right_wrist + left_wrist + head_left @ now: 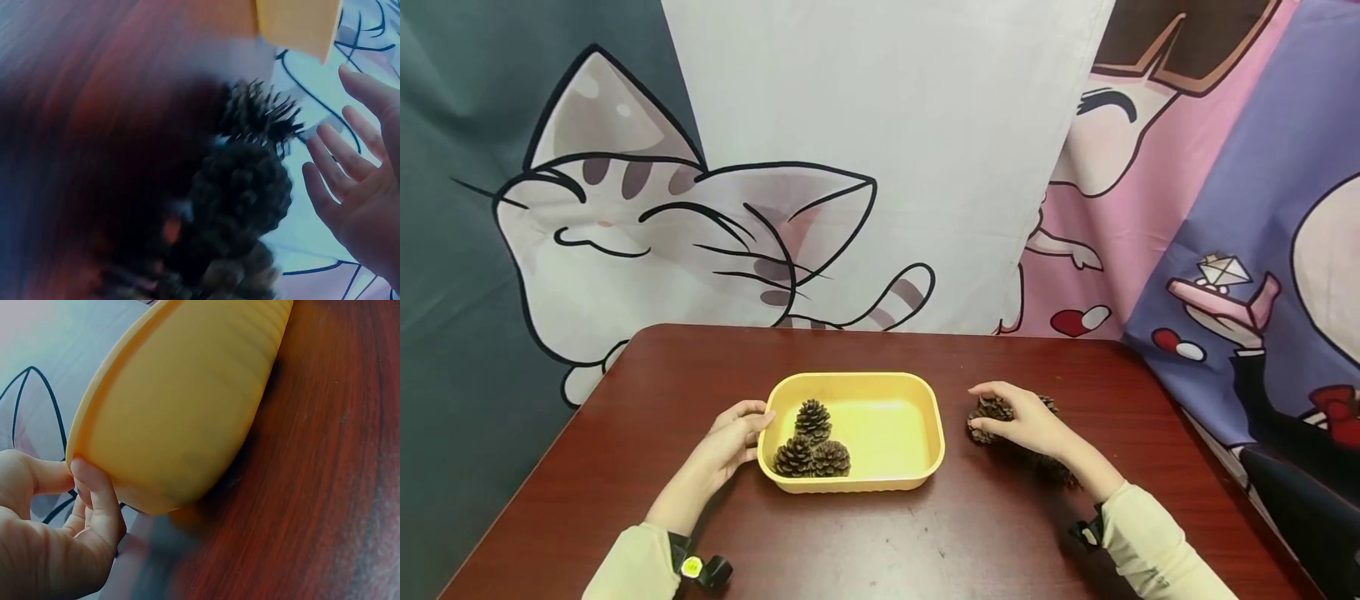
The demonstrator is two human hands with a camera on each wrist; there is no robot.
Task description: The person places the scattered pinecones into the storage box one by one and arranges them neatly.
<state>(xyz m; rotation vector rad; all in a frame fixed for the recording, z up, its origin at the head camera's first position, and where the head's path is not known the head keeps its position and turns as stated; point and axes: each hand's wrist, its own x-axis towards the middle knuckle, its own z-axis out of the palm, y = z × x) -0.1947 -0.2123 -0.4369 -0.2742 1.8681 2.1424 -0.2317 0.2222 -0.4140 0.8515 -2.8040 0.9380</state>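
My left hand (718, 446) pinches the left rim of a yellow plastic basin (887, 484); in the left wrist view its thumb and fingers (94, 481) meet over that rim. Three brown pine cones (831, 459) sit together in the basin's left part. To the right of the basin, my right hand (1028, 423) is over a group of several more pine cones (988, 414), partly covering them. The right wrist view shows that hand (369, 187) with fingers spread and slightly bent, apart from the cones (240, 184).
Everything stands on a dark red-brown wooden table (850, 550). Behind it hangs a curtain (887, 125) printed with a cartoon cat. A dark chair-like shape (1300, 500) is beyond the table's right edge. Both wrists wear small cameras.
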